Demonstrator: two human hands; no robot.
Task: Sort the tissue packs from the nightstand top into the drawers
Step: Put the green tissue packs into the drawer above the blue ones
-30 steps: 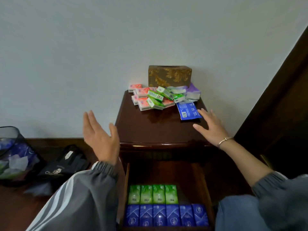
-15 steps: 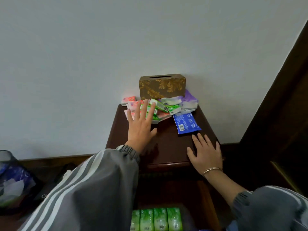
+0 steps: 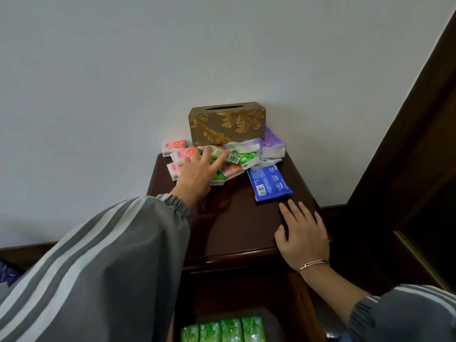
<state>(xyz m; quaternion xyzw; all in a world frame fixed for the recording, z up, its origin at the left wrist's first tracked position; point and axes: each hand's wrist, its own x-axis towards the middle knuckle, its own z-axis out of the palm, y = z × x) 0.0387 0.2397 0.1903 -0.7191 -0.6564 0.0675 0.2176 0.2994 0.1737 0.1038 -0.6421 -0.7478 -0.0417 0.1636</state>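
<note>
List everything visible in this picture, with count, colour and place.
nightstand: one, dark brown, centre
tissue box: one, brown and gold, back of nightstand top
pink packs: several, pink, back left of the top
green packs: a few, green, over the pink ones
purple packs: count unclear, purple and white, beside tissue box
blue pack: one, blue, front right of the others
drawer: one, dark brown, open below
drawer packs: four, green, row inside drawer
bracelet: one, metal, right wrist
left hand: one, fingers straight on pink and green packs
right hand: one, flat on nightstand top
</note>
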